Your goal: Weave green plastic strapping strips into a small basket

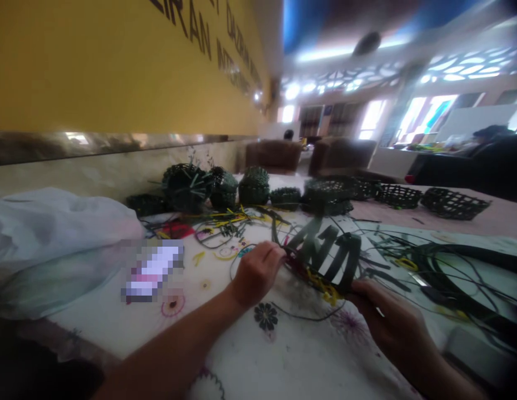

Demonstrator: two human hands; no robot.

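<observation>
Between my hands is a partly woven piece of dark green flat strips (pixel 345 258), its strips bent up into loops. Yellow strands (pixel 325 286) and a dark red strand run along its lower edge. My left hand (pixel 256 272) is closed, pinching the piece's left end near a thin dark strand. With fingers wrapped round it, my right hand (pixel 389 314) grips the right end, at the lower corner. A thin dark cord (pixel 312 319) hangs in a curve below the piece. Blur hides exactly what lies under the fingertips.
Several dark green woven baskets (pixel 254 186) stand along the table's back. A lit phone (pixel 154 269) lies left, beside a white plastic bag (pixel 45 222). Coiled dark strips (pixel 458 261) spread at right. Yellow scraps (pixel 237 215) lie behind my left hand on the flowered tablecloth (pixel 225 344).
</observation>
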